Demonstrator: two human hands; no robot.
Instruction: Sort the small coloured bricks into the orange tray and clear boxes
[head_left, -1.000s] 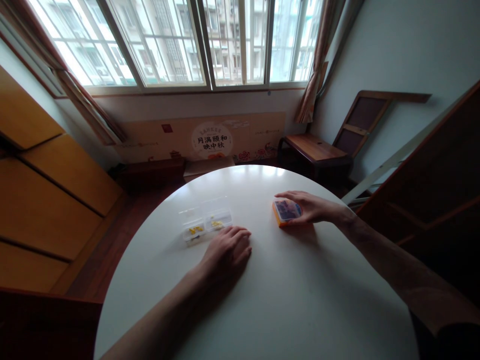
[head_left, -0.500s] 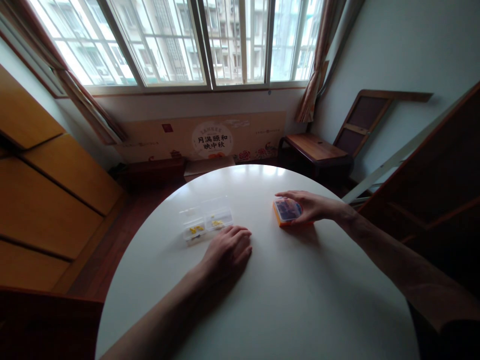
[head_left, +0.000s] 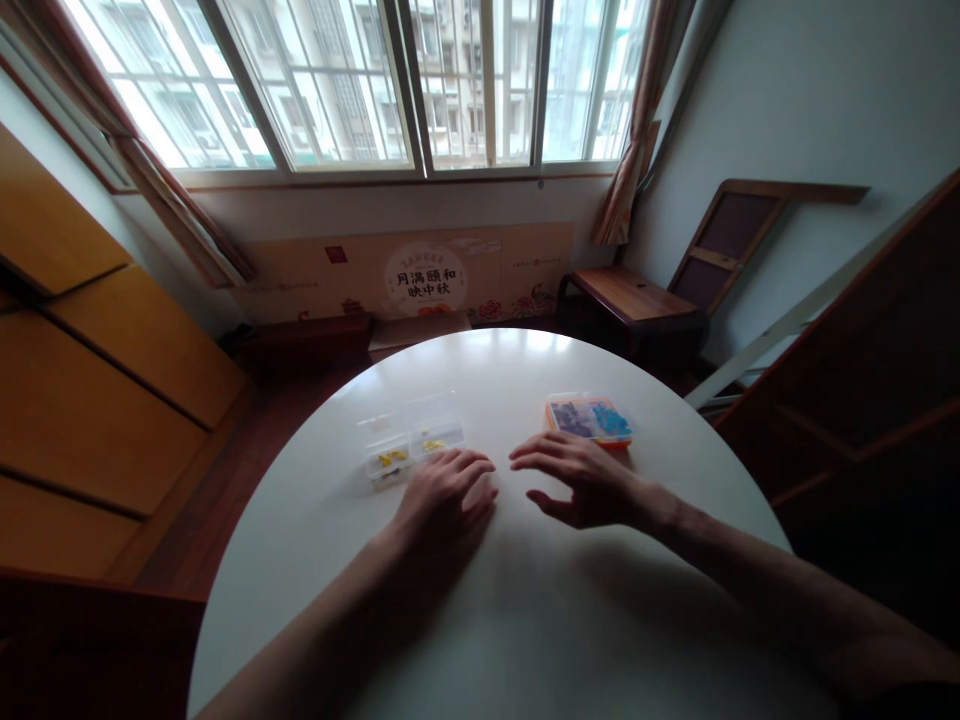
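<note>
I sit at a round white table [head_left: 525,620]. My left hand [head_left: 446,495] lies flat on it, fingers stretched out, just in front of a clear plastic box [head_left: 411,440] with small yellow pieces in its compartments. My right hand [head_left: 581,480] hovers open just above the table's middle, fingers spread, holding nothing. Behind it lies an orange box [head_left: 589,420] with a blue and dark picture on its top, a short way from my fingertips.
A wide window [head_left: 375,80] fills the far wall, with a printed cardboard panel [head_left: 427,275] below it. Wooden cabinet fronts [head_left: 97,370] stand at the left. A low wooden bench [head_left: 626,295] and leaning boards [head_left: 862,330] are at the right.
My right hand has let go of the orange box and moved left and nearer to me, toward the table's middle. The left hand has stayed put.
</note>
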